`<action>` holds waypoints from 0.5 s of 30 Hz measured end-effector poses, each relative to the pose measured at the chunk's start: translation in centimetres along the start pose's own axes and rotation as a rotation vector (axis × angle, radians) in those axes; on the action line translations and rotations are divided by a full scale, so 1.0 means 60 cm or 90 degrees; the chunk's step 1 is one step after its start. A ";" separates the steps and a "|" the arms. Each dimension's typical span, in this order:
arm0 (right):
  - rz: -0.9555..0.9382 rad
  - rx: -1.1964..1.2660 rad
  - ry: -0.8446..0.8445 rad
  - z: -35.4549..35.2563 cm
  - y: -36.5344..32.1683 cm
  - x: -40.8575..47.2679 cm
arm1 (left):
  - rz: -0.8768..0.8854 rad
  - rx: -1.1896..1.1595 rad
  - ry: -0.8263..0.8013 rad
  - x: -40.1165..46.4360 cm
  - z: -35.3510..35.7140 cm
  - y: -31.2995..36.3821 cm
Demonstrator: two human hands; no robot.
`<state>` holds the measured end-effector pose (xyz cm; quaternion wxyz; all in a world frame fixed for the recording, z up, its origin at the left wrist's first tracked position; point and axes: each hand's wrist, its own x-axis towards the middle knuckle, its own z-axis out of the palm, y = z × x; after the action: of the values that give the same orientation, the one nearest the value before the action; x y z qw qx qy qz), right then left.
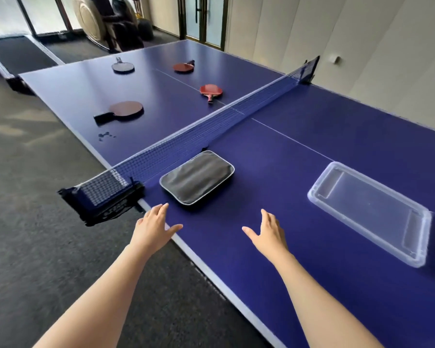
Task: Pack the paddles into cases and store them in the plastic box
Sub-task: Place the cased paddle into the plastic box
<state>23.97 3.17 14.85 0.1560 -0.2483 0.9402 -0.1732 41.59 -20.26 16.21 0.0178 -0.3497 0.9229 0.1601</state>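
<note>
Here four paddles [127, 109] lie beyond the net [211, 129], a black case [197, 180] just near of it, the plastic box [369, 212] right, seemingly empty. Left hand [152, 227] and right hand [269, 234] hover spread over the worktop [312, 151], holding nothing.

Case [197, 177] on table [312, 126] beside net [211, 126]; box [369, 212] right; four paddles [126, 110] beyond net.

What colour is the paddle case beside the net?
The paddle case is black with a light grey edge, seen in the head view.
</note>
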 end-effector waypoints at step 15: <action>0.104 0.078 -0.028 0.101 -0.128 0.132 | 0.036 -0.058 -0.049 0.206 -0.025 -0.091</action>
<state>22.87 -8.72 10.92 0.2053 -0.1647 0.9412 -0.2118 35.93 -32.50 14.31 0.0327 -0.3177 0.9228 0.2154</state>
